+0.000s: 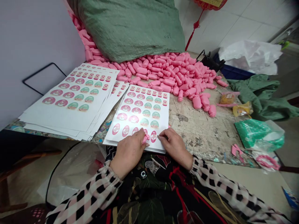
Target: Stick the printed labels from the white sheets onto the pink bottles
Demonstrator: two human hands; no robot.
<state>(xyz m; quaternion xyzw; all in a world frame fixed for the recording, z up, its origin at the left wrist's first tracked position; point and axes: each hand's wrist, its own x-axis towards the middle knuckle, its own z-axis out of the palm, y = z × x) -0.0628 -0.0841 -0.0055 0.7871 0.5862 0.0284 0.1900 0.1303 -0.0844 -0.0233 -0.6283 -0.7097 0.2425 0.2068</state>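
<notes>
My left hand (129, 151) is closed round a small pink plastic bottle (145, 138), most of it hidden by the fingers. It rests over the bottom row of a stack of white sticker sheets (160, 147) at the table's front edge. My right hand (175, 147) lies at the sheet's right edge, thumb and forefinger pinched together. A thin, dark tip shows between them, too small to name. It points at an oval pink sticker (153, 136), the rightmost in that row. Green and pink rounded stickers (149, 105) fill the rows above.
More printed sheets (70, 115) lie stacked at left. Many pink bottles (168, 73) are heaped behind, under a green sack (133, 28). On the right are a green plastic packet (257, 133), small wrapped items (243, 109), pink-handled snips (237, 151) and a blue crate (233, 70).
</notes>
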